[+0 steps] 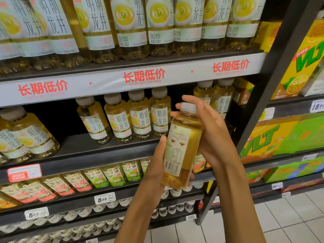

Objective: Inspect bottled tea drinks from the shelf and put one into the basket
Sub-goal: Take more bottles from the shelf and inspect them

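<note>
Head view: a person holds a tea bottle point(181, 146) in both hands at the centre right of the frame, in front of a dark supermarket shelf point(98, 149). It is a clear plastic bottle of pale yellow tea with a white cap, tilted slightly with the cap toward the upper right and its back label, with barcode and nutrition table, facing the camera. The left hand point(154, 169) grips the lower half of the bottle, thumb pressed along the label's left edge and fingers wrapped behind. The right hand point(208, 130) grips the upper half from the right, its fingers point(190, 99) curled over and behind the cap. Behind the hands, across the middle of the frame, a row of matching tea bottles point(122, 120) stands on the shelf under a grey price strip point(131, 78) with red lettering. Larger bottles point(129, 27) of the same tea fill the top of the frame. Yellow and green lemon tea cartons point(284, 137) sit at the right. No basket is visible.
</note>
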